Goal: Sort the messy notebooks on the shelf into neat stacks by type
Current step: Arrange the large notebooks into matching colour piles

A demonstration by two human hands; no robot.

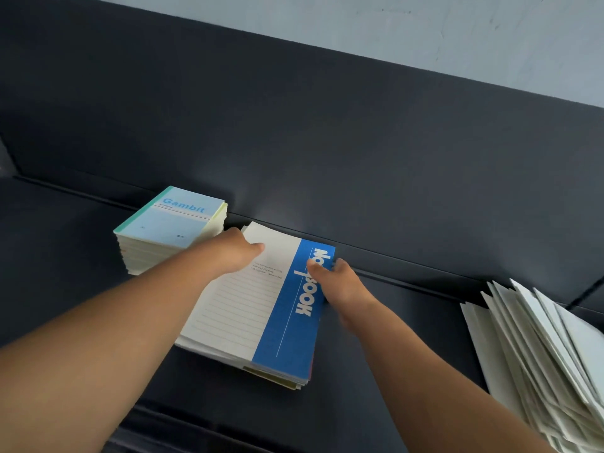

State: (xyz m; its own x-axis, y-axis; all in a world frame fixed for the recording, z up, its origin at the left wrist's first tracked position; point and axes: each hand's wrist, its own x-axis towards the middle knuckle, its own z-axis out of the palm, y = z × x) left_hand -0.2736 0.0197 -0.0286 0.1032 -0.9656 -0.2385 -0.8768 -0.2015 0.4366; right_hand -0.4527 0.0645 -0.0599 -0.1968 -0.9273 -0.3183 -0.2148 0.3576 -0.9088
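The left hand (236,253) pinches the far left edge of the blue and white notebook stack (261,308), thumb on top. The right hand (340,282) grips its right edge, fingers curled round. The stack lies on the dark shelf (431,308), between a light blue notebook stack (170,223) and a messy white pile (539,348).

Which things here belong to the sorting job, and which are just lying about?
Job: Gambit notebook stack; blue-and-white Notebook stack, gripped by left hand and right hand; messy white fanned pile, probably unsorted; shelf.
Not job: dark back panel; pale wall.
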